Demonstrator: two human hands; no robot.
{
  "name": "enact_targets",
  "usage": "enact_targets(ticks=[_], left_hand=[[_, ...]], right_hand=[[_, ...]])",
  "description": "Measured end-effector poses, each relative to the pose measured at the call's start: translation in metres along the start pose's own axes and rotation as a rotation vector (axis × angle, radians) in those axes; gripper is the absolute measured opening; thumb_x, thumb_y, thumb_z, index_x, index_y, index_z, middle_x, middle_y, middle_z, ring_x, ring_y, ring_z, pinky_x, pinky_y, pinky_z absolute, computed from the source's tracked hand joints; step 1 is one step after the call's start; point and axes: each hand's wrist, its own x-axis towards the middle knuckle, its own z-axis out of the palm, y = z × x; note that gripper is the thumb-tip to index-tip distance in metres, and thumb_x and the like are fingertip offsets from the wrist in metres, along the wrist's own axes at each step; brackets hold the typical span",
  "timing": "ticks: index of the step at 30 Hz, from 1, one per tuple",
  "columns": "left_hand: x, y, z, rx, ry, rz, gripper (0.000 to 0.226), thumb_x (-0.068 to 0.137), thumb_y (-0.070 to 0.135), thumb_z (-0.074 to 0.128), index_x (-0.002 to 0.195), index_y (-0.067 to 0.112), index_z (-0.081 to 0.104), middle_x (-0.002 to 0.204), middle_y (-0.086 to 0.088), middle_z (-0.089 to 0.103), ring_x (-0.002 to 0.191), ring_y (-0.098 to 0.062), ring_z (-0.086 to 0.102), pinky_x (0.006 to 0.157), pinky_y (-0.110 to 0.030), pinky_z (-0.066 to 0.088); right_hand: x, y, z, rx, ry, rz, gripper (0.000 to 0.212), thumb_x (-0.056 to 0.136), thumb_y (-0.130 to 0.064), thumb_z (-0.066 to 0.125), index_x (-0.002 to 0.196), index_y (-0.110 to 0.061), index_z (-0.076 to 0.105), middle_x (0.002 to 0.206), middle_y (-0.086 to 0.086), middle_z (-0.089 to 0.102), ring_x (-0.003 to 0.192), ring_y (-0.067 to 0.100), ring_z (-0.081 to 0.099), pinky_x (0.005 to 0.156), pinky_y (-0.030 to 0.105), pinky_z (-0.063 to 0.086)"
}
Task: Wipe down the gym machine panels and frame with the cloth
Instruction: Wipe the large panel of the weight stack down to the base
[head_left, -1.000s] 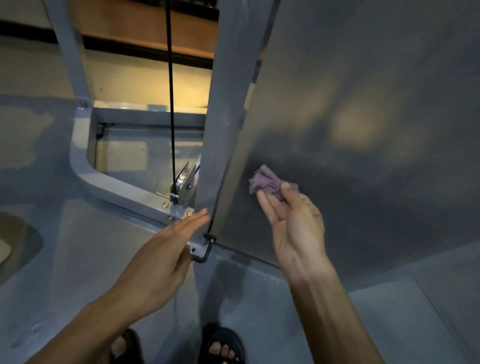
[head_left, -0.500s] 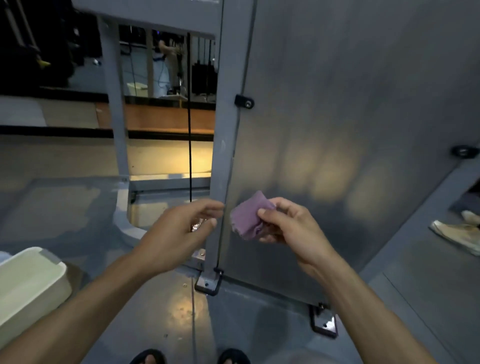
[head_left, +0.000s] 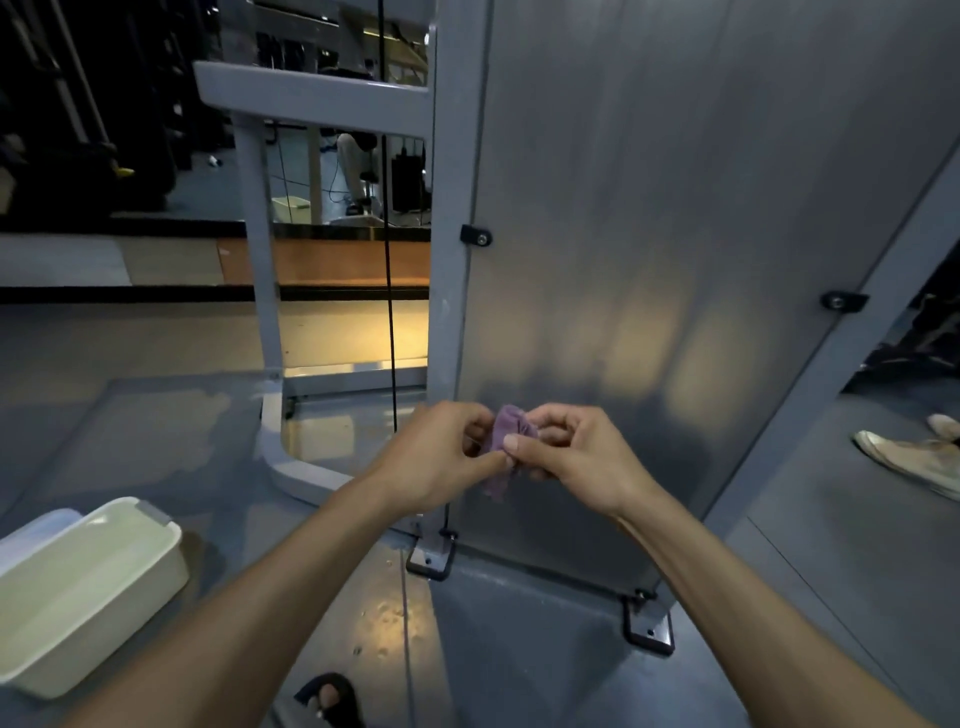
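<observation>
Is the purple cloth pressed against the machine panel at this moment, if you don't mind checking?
No, both the left hand and right hand pinch the purple cloth between them, bunched in front of the panel.

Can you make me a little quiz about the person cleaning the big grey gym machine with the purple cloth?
1. True or false: only the right hand holds the purple cloth.
2. Which thing sits on the floor at the lower left? A) a cream plastic tub B) a red bucket C) a spray bottle
3. Fill in: the thin black cable hangs to the ____ of the big grey panel.

Key
1. False: the left hand pinches it too, and the cloth is bunched between both hands in front of the panel.
2. A
3. left
</observation>
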Motion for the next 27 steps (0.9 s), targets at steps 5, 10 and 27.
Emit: enact_targets(ticks=[5, 10, 27], left_hand=[[0.017, -0.011, 0.033, -0.024, -0.077, -0.055, 0.025, 0.092, 0.044, 0.058, 0.079, 0.024, 0.067, 0.069, 0.015, 0.066, 0.069, -0.006, 0.062, 0.072, -0.033, 0.051], [0.031, -0.023, 0.067, -0.004, -0.089, -0.097, 0.032, 0.098, 0.04, 0.058, 0.072, 0.021, 0.058, 0.062, 0.007, 0.055, 0.064, -0.014, 0.052, 0.066, -0.037, 0.044], [0.056, -0.062, 0.128, 0.28, -0.599, 0.135, 0.032, 0.091, 0.029, 0.07, 0.122, 0.03, 0.061, 0.109, 0.009, 0.054, 0.101, 0.0, 0.052, 0.088, -0.015, 0.04]], right_hand=[[-0.01, 0.053, -0.013, 0.109, 0.085, 0.031, 0.006, 0.094, -0.002, 0.07, 0.092, -0.007, 0.072, 0.078, 0.013, 0.074, 0.069, 0.016, 0.065, 0.065, 0.03, 0.054], [-0.025, 0.09, -0.031, 0.145, 0.146, 0.205, 0.006, 0.098, -0.002, 0.065, 0.095, 0.004, 0.067, 0.08, 0.015, 0.071, 0.073, 0.021, 0.067, 0.074, 0.038, 0.061], [0.006, 0.207, 0.03, 0.819, 0.542, 0.539, 0.022, 0.097, -0.024, 0.071, 0.1, -0.005, 0.06, 0.088, 0.014, 0.069, 0.084, 0.027, 0.066, 0.072, 0.039, 0.058]])
